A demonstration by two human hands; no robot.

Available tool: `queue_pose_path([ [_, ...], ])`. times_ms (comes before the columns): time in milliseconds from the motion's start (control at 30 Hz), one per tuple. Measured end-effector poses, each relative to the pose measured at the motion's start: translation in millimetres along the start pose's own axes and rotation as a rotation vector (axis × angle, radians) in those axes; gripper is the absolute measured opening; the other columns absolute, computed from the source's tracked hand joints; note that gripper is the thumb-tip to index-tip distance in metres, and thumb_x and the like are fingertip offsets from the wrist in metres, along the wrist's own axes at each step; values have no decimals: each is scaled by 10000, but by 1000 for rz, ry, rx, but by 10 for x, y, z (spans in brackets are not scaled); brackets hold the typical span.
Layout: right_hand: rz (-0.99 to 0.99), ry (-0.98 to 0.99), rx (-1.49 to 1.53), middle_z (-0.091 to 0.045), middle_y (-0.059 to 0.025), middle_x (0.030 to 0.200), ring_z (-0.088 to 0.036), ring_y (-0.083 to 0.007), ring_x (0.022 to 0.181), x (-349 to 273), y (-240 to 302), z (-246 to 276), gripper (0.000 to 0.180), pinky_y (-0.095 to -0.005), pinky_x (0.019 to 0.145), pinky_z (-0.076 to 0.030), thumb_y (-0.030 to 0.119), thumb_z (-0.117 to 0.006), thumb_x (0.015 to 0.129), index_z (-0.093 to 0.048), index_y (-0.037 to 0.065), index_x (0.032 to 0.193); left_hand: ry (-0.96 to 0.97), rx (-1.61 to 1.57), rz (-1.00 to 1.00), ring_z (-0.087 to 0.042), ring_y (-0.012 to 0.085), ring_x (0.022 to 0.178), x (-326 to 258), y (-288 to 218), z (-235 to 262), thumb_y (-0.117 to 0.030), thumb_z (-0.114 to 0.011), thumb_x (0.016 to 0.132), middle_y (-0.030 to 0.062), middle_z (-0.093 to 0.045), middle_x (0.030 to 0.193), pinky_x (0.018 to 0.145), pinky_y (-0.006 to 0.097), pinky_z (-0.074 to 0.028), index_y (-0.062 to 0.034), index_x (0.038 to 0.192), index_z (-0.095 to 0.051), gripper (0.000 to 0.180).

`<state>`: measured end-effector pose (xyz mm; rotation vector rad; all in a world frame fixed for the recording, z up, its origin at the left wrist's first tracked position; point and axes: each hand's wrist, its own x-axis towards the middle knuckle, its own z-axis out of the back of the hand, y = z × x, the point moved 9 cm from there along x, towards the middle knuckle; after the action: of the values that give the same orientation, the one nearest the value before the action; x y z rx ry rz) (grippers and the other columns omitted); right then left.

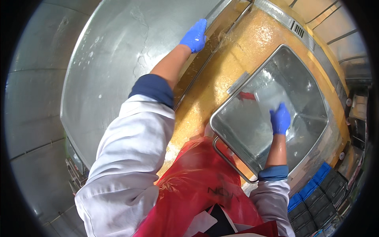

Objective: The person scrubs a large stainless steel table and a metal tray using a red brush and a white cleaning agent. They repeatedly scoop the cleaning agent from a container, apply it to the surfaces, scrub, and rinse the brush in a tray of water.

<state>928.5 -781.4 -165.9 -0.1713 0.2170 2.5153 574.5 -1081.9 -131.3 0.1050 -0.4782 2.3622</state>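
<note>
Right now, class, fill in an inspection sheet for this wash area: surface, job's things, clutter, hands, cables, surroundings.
Surface: wet yellow floor, water splashed across it.
Job's things: rectangular steel tub with a rail handle at its near end; large steel panel, wet.
Clutter: small red item inside the tub.
Hands: left hand, blue-gloved, on the panel's edge; right hand, blue-gloved, inside the tub, fingers spread, holding nothing.
Cables: nothing seen.
Surroundings: floor drain grate; blue crates; grey wall panels.

Gloved left hand (195,36) on steel vat rim (221,14), gloved right hand (280,118) inside wet steel tub (237,130), red apron (197,185)
</note>
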Motion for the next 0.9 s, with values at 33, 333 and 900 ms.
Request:
queue_pose_path([
  [33, -19, 45, -57, -644, -172, 1041, -624, -346, 957, -264, -411, -489, 507, -443, 804, -491, 272, -715, 752, -549, 44, 1174, 30, 8, -13, -292, 386, 1358, -165, -61, -15, -81, -464, 876, 254, -260, 1477, 1134, 407, -261, 22, 1435, -235, 613],
  [333, -197, 508, -167, -662, -146, 1026, -638, -329, 973, -1319, -1878, -3471, 251, -456, 815, -489, 223, -598, 798, -654, 100, 1010, 84, 99, 105, -278, 381, 1371, -2164, -22, 671, -15, -466, 845, 240, -248, 1493, 1139, 400, -249, -20, 1465, -203, 673],
  [900, 435, -79, 804, -612, -124, 891, -592, -286, 783, -1219, 90, -759, 338, -373, 770, -489, 64, -741, 661, -571, -9, 945, 76, -115, 159, -215, 339, 1406, -2471, 232, 738, -242, -440, 928, 200, -210, 1520, 1160, 399, -192, -69, 1486, -176, 641],
])
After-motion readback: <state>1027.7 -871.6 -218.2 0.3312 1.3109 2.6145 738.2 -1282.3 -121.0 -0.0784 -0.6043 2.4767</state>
